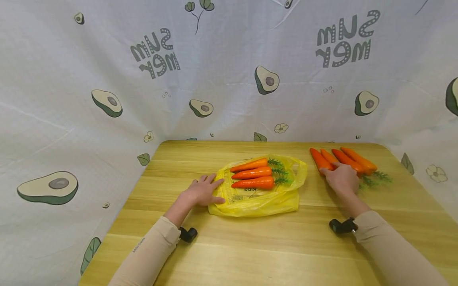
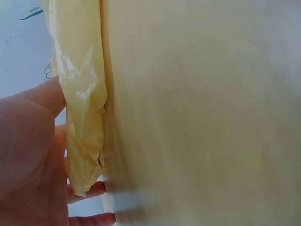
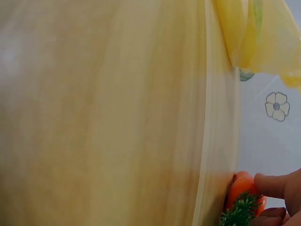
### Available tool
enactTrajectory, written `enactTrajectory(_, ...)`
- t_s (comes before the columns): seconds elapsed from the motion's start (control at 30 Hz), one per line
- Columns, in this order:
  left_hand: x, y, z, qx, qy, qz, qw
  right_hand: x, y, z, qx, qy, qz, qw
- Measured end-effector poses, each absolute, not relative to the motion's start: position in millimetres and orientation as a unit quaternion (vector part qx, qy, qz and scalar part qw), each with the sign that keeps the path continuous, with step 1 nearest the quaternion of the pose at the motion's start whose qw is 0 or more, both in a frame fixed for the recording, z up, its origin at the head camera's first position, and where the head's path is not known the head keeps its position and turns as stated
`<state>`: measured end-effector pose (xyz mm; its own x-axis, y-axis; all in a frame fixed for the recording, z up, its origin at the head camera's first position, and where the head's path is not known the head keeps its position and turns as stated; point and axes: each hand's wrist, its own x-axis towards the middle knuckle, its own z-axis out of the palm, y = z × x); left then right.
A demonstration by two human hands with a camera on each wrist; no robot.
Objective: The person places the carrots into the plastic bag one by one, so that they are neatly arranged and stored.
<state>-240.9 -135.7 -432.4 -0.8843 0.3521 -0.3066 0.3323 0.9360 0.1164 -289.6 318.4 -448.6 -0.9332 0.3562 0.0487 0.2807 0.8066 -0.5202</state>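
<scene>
A yellow plastic bag (image 1: 247, 208) lies flat on the table, with three orange carrots (image 1: 252, 173) with green tops side by side on it. My left hand (image 1: 202, 191) rests on the bag's left edge with its fingers spread and mostly straight. In the left wrist view, the bag's crumpled edge (image 2: 82, 103) runs beside my palm. To the right of the bag, my right hand (image 1: 342, 180) grips a carrot (image 1: 319, 158) at the left of a small row. The right wrist view has my thumb against an orange carrot (image 3: 242, 186) with its green leaves below.
More carrots (image 1: 358, 158) lie beside my right hand near the table's back right. The wooden table (image 1: 229, 250) meets a white curtain (image 1: 229, 59) printed with avocados behind it. A black wrist camera (image 1: 187, 234) sits under the left sleeve.
</scene>
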Motion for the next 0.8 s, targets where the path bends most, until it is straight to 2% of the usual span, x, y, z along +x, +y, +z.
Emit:
enactTrajectory(0.3, -239.1, -134.6, -430.4, 0.18, 0.971, 0.026, 0.156, -283.0, 318.9, -444.0, -0.105, -0.965, 0.226, 0.078)
enactTrajectory(0.8, -238.0, -133.8, -429.3, 0.181, 0.97, 0.03, 0.157, -278.6, 320.9, -441.8, -0.083, -0.97, 0.222, 0.058)
